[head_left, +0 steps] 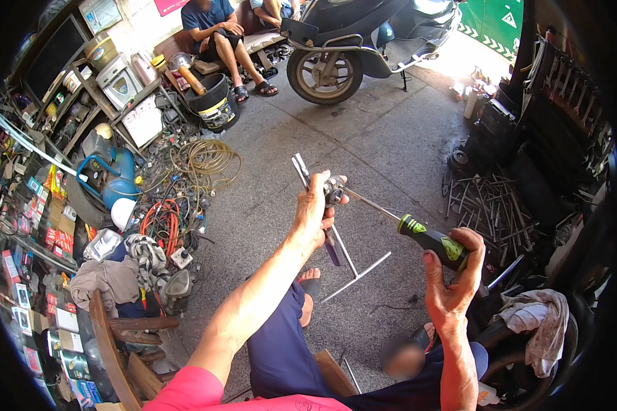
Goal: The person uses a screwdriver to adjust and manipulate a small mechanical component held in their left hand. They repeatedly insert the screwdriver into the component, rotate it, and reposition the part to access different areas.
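Observation:
My left hand point(314, 209) is closed around a small grey and black metal part point(334, 192) out in front of me. The same hand also grips a T-handle wrench point(347, 257), whose crossbar hangs below it, and slender metal tool ends point(300, 168) stick out above the fingers. My right hand point(454, 281) holds a screwdriver point(428, 238) by the butt of its black and green handle. The screwdriver's shaft points up and left, and its tip reaches the metal part. Whether the tip sits in a screw is too small to tell.
A scooter point(349, 55) stands at the back, with seated people beside it. Coiled hose point(209, 161), cables and a blue compressor point(116, 175) lie left, near boxed goods point(62, 240). On the right are a heap of metal rods point(490, 209), a rag point(538, 325) and tyres.

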### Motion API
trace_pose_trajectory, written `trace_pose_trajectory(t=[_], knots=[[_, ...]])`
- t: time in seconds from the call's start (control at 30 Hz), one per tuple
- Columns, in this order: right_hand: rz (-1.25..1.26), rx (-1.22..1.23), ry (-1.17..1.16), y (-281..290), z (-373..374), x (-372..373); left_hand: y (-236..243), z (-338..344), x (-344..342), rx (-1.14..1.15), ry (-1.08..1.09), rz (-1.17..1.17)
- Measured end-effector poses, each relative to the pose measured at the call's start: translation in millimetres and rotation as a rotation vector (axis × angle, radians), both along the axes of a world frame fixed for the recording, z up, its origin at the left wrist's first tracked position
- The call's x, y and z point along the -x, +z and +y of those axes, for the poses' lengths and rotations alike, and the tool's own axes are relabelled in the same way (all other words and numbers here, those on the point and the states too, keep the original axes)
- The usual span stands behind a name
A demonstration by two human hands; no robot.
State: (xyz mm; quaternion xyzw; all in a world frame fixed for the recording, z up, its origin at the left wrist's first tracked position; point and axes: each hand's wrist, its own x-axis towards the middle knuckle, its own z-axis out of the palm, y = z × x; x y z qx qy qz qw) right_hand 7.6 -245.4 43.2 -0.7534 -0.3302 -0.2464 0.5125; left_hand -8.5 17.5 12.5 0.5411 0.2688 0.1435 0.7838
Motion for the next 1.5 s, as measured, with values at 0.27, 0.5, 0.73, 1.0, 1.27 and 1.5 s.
trace_pose_trajectory(t=[0.27,0.5,0.73,1.0,1.27,1.5], knots=[[0.340,0.120,-0.035,6.7,-5.4,14.5,-6.2,2.5,-0.1,0.016,-0.004,0.003],[0.042,0.058,-0.031,2.9,-0.7,8.8,-6.4,1.5,-0.8,0.015,-0.017,0.000],[0.098,-0.039,0.026,3.6,0.9,9.9,-5.1,-2.6,-1.0,0.039,-0.042,0.005],[0.141,0.025,-0.050,9.2,1.7,13.6,-9.8,-0.1,-0.4,0.023,-0.047,0.006],[0.109,0.020,-0.060,9.5,-4.9,6.6,-5.1,-6.4,-0.9,-0.001,-0.041,0.034],[0.247,-0.031,-0.086,12.2,-0.4,10.5,-6.3,-5.4,1.2,0.008,-0.058,0.026]])
